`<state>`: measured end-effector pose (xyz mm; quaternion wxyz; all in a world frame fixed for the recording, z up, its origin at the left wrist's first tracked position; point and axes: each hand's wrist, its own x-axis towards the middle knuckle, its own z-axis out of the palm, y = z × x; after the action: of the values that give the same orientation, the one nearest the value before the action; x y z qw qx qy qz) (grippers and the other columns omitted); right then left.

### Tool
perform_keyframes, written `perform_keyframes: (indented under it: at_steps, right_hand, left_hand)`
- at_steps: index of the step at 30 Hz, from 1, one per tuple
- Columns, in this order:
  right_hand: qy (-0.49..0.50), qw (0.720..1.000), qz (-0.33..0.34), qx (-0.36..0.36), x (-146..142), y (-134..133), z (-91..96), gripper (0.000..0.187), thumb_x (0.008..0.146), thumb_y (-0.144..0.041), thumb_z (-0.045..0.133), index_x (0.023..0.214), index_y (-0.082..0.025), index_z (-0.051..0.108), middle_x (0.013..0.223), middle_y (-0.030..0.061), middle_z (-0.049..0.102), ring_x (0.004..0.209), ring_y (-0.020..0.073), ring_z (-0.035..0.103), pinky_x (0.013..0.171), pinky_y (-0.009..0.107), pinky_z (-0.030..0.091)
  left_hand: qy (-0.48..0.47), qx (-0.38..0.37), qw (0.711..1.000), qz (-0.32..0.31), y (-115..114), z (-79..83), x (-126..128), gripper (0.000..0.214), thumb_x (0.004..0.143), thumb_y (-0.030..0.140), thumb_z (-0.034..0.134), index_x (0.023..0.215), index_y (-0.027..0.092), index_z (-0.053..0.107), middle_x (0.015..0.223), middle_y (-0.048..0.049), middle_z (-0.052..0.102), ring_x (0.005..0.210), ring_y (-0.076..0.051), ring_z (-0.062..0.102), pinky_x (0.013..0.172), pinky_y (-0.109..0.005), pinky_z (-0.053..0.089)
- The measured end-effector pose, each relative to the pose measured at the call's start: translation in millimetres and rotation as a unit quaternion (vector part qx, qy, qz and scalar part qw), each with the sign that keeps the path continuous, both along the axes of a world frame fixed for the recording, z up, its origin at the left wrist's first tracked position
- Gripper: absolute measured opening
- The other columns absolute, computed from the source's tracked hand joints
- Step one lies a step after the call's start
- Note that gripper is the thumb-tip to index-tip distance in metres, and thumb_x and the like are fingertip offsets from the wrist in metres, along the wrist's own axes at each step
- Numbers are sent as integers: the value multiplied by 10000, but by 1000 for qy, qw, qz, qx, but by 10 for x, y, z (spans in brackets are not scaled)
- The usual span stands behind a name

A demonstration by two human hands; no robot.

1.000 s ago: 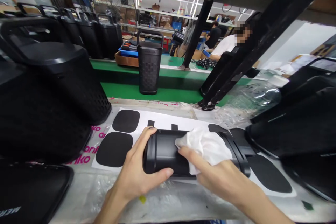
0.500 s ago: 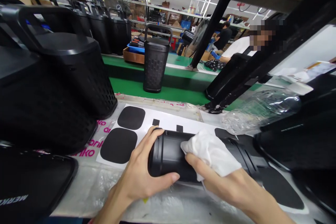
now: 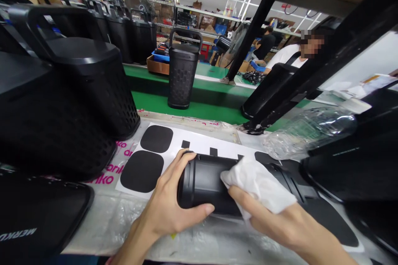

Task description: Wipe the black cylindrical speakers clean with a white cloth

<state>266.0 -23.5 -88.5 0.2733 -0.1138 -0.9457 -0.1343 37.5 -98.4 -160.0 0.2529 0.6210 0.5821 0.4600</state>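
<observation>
While the spread left hand [image 3: 168, 201] clasps the speaker housing [image 3: 207, 180], the right hand [image 3: 276, 221] pinches white cloth [image 3: 261, 182] against it, wiping apparently unfinished.

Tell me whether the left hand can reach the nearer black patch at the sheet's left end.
Probably yes, if the left hand releases the black case: the patch lies close by, mostly uncovered.

A casing [image 3: 207, 184] is laid over a sheet [image 3: 200, 136], partly beneath a cloth [image 3: 261, 184]. A handled unit [image 3: 96, 83] is stood to the left, a bottle [image 3: 323, 126] to the far right; behind, a second handled unit [image 3: 183, 76] is stood on a counter [image 3: 214, 109].
</observation>
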Motion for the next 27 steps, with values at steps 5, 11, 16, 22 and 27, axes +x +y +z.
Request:
perform_keyframes:
  at_steps: [5, 11, 16, 22, 27]
  right_hand:
    - [-3, 1000, 0, 12, -21, 24, -7, 348, 864, -30, 445, 1084, -185, 664, 945, 75, 700, 888, 217, 686, 797, 317, 582]
    - [-22, 999, -4, 30, -78, 18, 38, 310, 861, -23, 410, 1019, -162, 637, 870, 80, 695, 764, 215, 679, 721, 349, 591]
    - [-11, 998, -12, 58, -69, 6, 48, 327, 871, -30, 412, 1064, -192, 620, 894, 67, 686, 814, 205, 671, 758, 319, 579]
    - [-10, 998, -12, 58, -50, -8, 17, 297, 919, -64, 391, 1066, -179, 623, 917, 74, 678, 810, 183, 655, 803, 300, 562]
    - [-4, 999, 0, 42, -24, -19, 24, 283, 891, -40, 426, 1020, -161, 646, 868, 78, 687, 782, 197, 660, 781, 317, 567]
  left_hand:
    - [4, -4, 1000, -3, -11, 1, 2, 864, 676, 417, 778, 1415, 293, 348, 1512, -97, 394, 1383, -319, 410, 1146, -489, 335]
    - [2, -8, 1000, -4, -2, -1, 1, 865, 672, 415, 783, 1410, 302, 346, 1513, -103, 392, 1380, -322, 413, 1139, -504, 340]
    - [1, -2, 1000, 0, 2, -12, 0, 862, 680, 415, 780, 1413, 317, 337, 1515, -96, 386, 1388, -311, 403, 1147, -492, 328]
    - [5, 2, 1000, -1, -3, -21, -1, 877, 678, 422, 782, 1420, 319, 326, 1515, -97, 387, 1388, -316, 402, 1141, -509, 332]
    - [5, -2, 1000, -3, -2, -31, 0, 875, 674, 422, 786, 1416, 297, 339, 1507, -118, 396, 1382, -323, 410, 1135, -516, 337]
